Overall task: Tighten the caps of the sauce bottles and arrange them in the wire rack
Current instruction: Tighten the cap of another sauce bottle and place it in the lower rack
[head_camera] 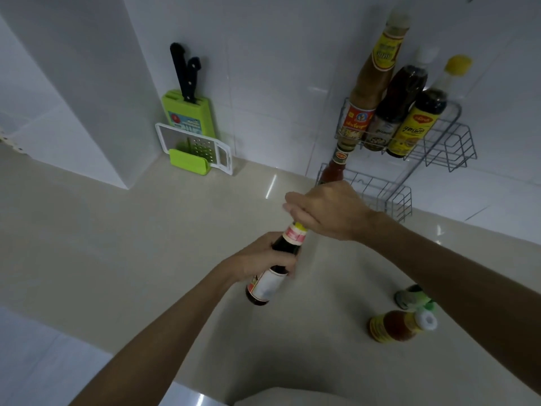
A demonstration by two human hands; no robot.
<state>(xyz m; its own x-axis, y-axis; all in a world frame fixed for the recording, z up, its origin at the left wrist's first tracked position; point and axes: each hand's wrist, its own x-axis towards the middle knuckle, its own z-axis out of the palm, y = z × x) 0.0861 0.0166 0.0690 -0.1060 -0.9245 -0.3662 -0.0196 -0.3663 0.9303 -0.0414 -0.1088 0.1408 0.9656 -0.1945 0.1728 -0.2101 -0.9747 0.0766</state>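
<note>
A dark sauce bottle [270,276] with a white label and yellow cap is held tilted above the counter. My left hand [257,260] grips its body. My right hand [328,210] is closed over the cap from above, hiding most of it. On the wall at the right hangs a two-tier wire rack [445,142]. Its upper tier holds three bottles: a tall brown one [369,92], a dark one [395,106] and a yellow-capped one [418,121]. A red sauce bottle [333,168] stands in the lower tier.
An orange bottle with a white cap [398,325] stands on the counter at the lower right, a green-topped bottle [409,297] behind it, partly hidden by my right arm. A green knife holder [187,115] and a white grater [199,148] lean against the back wall.
</note>
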